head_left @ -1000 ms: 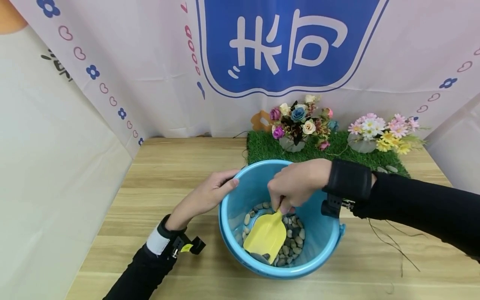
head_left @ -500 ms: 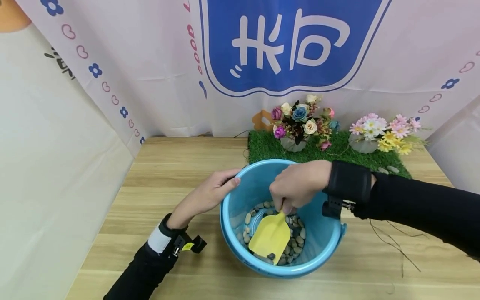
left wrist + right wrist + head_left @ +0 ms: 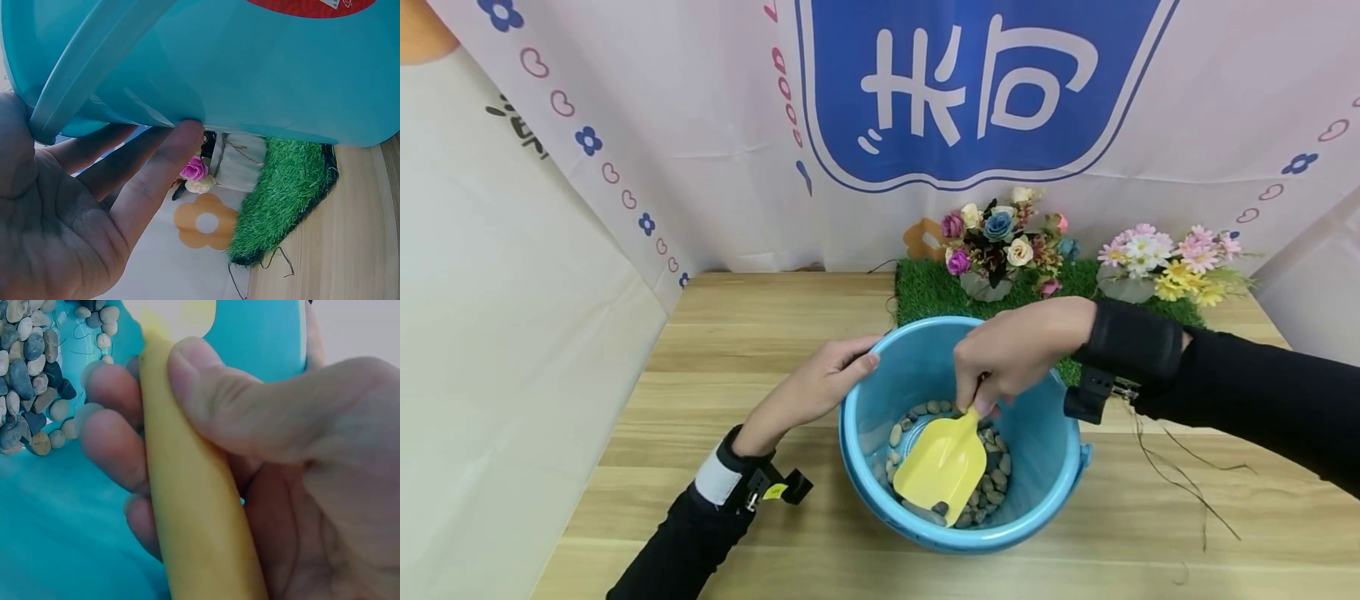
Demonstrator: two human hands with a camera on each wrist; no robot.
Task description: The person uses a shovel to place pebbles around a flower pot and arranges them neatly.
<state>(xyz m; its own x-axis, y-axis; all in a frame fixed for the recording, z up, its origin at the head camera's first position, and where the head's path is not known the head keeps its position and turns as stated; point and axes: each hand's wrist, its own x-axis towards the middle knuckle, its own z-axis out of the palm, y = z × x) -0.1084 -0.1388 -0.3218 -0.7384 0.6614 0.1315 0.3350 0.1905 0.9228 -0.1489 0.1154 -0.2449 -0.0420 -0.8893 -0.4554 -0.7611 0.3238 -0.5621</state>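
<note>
A blue bucket (image 3: 1051, 500) stands on the wooden table, a layer of pebbles (image 3: 992, 492) spread over its bottom. At its left rim, my left hand (image 3: 808, 387) grips the bucket, thumb at the rim's edge and fingers along the outer wall, as the left wrist view also shows. Inside the opening, my right hand (image 3: 1018, 346) holds a yellow scoop (image 3: 943, 467) by its handle (image 3: 194, 481), with thumb and fingers wrapped round it. The scoop's blade tilts down toward the near side of the bucket, and a small dark pebble (image 3: 940, 507) lies at its front edge.
Behind the bucket is a green turf mat (image 3: 917, 292) bearing two pots of artificial flowers (image 3: 1000, 237). Thin dark strands (image 3: 1187, 487) lie on the table (image 3: 722, 375) to the right. A printed cloth (image 3: 722, 150) hangs along the back.
My right hand and forearm have shifted right and slightly up, the scoop moving a little right with its blade still low in the bucket. My left hand stays at the rim.
</note>
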